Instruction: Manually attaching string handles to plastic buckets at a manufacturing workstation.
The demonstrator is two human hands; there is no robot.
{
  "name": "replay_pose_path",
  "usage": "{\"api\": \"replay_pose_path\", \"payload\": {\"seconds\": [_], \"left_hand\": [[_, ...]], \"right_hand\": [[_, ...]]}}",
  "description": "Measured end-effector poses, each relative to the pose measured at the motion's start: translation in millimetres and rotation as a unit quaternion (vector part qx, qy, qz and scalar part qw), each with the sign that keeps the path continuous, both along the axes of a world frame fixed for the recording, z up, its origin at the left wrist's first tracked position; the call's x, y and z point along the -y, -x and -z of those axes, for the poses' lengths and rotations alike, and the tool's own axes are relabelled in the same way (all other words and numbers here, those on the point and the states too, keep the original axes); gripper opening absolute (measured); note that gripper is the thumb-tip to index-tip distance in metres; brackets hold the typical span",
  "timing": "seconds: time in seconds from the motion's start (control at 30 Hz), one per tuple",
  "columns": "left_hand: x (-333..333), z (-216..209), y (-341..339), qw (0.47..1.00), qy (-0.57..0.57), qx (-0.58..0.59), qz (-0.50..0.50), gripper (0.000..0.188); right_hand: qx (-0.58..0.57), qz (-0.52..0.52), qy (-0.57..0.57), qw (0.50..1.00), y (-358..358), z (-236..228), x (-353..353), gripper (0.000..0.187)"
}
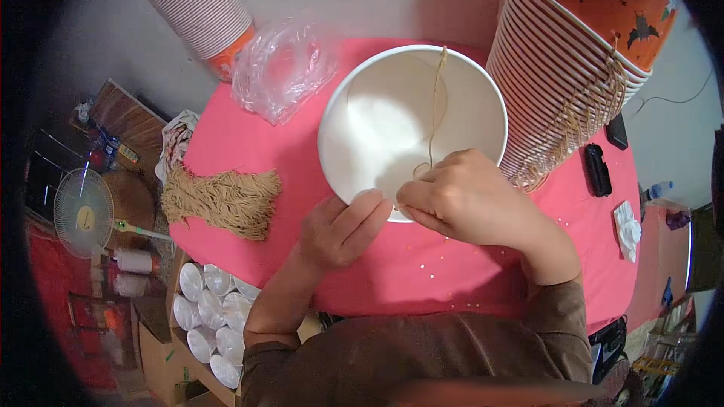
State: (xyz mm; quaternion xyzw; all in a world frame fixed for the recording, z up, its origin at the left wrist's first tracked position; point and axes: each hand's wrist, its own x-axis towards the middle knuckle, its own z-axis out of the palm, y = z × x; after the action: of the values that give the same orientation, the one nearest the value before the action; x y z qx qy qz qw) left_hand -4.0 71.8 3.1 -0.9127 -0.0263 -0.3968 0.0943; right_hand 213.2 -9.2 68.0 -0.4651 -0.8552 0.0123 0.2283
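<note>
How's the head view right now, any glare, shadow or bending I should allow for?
Head view: bright glare inside the white paper bowl, hands' shadow on its near wall; the twine stays sharp; fisheye bends the stacked orange bowls; black vignette at the rim.

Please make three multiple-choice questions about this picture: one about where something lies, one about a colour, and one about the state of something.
1. Where does the bundle of tan strings lie?
A. inside the white paper bucket
B. on the pink tablecloth, to the left of the bucket
C. on top of the orange stack

2. What colour is the inside of the paper bucket near the hands?
A. white
B. orange
C. black

3. What is the state of the string at the bucket?
A. it lies flat on the tablecloth
B. it is wound around the clear plastic bag
C. it hangs over the far rim and runs down inside to the right hand

Answers:
1 B, the bundle rests on the pink tablecloth beside the left hand.
2 A, the inner wall is plain white.
3 C, the string crosses the rim and ends at the right hand.
</note>
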Motion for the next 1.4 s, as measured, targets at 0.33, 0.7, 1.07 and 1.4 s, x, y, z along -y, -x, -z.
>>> {"api": "replay_pose_path", "payload": {"seconds": [0.33,0.7,1.07,1.4], "left_hand": [[-1,-2,0,1.000,0.013,-0.007,0.010,0.030],[5,-1,-4,0.931,0.321,0.170,-0.038,0.020],[13,12,-16,0.954,0.267,0.109,-0.084,0.022],[-6,-21,16,0.644,0.664,0.352,0.143,0.009]], "right_hand": [[-0.035,-0.035,0.036,0.998,-3,4,-5,0.012],[-0.126,-0.026,0.116,0.985,-3,0,-11,0.023],[-0.089,0.012,0.100,0.991,6,-2,-9,0.020],[-0.094,0.082,0.028,0.992,-11,-13,4,0.019]]}}
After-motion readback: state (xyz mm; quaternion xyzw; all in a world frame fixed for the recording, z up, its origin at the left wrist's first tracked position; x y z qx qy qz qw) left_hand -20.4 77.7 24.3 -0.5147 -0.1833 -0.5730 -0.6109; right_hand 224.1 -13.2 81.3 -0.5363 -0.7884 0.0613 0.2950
